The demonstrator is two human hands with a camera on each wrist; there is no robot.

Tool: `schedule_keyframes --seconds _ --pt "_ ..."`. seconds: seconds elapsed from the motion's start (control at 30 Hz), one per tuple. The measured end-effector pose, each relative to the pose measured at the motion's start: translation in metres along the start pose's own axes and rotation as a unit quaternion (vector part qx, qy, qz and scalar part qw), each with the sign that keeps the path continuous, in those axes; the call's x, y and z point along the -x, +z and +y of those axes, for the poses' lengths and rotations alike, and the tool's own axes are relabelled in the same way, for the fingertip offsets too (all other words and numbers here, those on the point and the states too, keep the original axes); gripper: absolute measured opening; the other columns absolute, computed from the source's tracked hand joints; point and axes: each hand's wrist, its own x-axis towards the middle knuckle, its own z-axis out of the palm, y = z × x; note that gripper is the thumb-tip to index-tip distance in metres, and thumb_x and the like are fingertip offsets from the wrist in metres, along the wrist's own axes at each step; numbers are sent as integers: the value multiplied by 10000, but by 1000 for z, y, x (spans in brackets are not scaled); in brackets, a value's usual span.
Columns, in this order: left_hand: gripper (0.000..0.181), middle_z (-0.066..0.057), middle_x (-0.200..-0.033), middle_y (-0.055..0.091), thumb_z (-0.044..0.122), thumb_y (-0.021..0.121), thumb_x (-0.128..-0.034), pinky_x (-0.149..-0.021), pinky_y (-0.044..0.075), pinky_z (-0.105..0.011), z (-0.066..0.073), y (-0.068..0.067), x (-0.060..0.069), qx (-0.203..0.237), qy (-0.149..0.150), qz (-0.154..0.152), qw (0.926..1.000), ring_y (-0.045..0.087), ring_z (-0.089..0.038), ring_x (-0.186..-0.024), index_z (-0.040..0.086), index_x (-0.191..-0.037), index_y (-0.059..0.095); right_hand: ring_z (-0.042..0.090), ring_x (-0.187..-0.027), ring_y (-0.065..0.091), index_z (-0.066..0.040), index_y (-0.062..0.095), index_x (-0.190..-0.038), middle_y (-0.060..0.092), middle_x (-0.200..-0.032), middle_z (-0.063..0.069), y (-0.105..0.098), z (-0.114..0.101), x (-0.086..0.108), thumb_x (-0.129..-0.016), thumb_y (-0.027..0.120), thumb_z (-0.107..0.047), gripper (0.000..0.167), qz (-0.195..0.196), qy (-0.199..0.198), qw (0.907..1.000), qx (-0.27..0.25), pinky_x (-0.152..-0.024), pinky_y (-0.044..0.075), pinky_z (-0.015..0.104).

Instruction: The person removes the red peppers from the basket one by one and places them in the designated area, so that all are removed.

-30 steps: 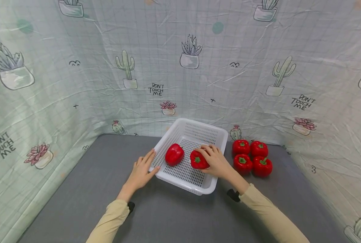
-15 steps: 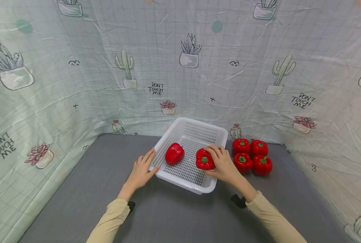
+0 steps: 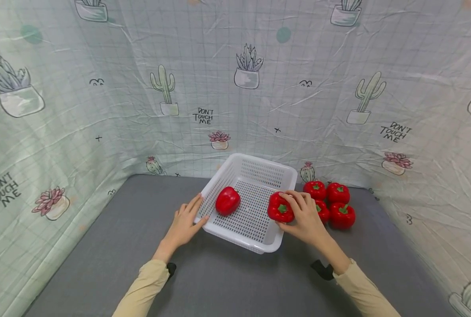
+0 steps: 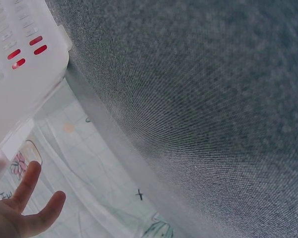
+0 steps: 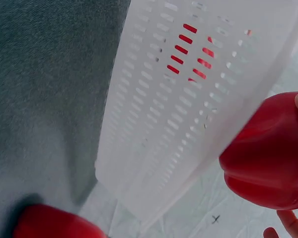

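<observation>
In the head view my left hand rests on the left rim of a white slotted plastic basket; the left wrist view shows two of its fingers extended beside the basket wall. One red bell pepper lies on its side inside, on the left. My right hand grips another red bell pepper at the basket's right rim, its green stem facing me. In the right wrist view this held pepper is above the rim, outside the slotted wall.
Several red bell peppers stand close together on the grey tabletop, right of the basket; my right hand partly covers one. A light cloth printed with cacti rises behind the table and along both sides.
My right hand has carried its bell pepper rightward, from over the basket's middle to its right rim. My left hand, the basket and the pepper inside have stayed put.
</observation>
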Motion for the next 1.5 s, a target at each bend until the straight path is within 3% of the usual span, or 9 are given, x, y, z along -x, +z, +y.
schedule_keyframes --seconds 0.17,0.67,0.93,1.13,1.5 --pt "619 -42 -1446 319 397 525 -860 -794 338 -458 0 -1 0 11 5 22 10000 427 -266 -1016 125 -1384 341 260 -1045 409 -116 456 -1232 481 -1184 131 -12 3 8 -449 867 -223 891 77 292 9995 -77 -741 481 482" --pt "637 -54 -1439 325 402 536 -849 -785 331 -453 0 0 0 2 69 49 10000 421 -260 -1006 115 -1383 341 291 -984 459 -22 485 -1188 515 -1131 167 -27 15 34 -406 881 -216 898 196 558 9982 -22 -706 489 476" --pt "635 -48 -1447 312 405 526 -856 -803 335 -466 1 -1 0 42 -17 -37 10000 420 -268 -1022 120 -1389 330 298 -924 458 8 503 -1150 522 -1098 185 -27 30 47 -431 837 -255 836 237 290 9991 182 -716 429 480" --pt "621 -45 -1448 310 399 522 -863 -796 342 -465 1 -2 1 44 -35 -28 10000 423 -274 -1027 124 -1387 335 294 -921 448 0 513 -1139 503 -1085 188 -24 41 59 -423 837 -282 835 87 193 9988 445 -693 370 450" --pt "617 -47 -1448 311 400 520 -861 -799 345 -463 2 -2 1 79 -80 -67 9999 421 -273 -1032 122 -1383 343 307 -975 434 -11 488 -1181 490 -1070 173 -22 53 77 -487 822 -284 817 -352 632 9962 489 -694 337 428"
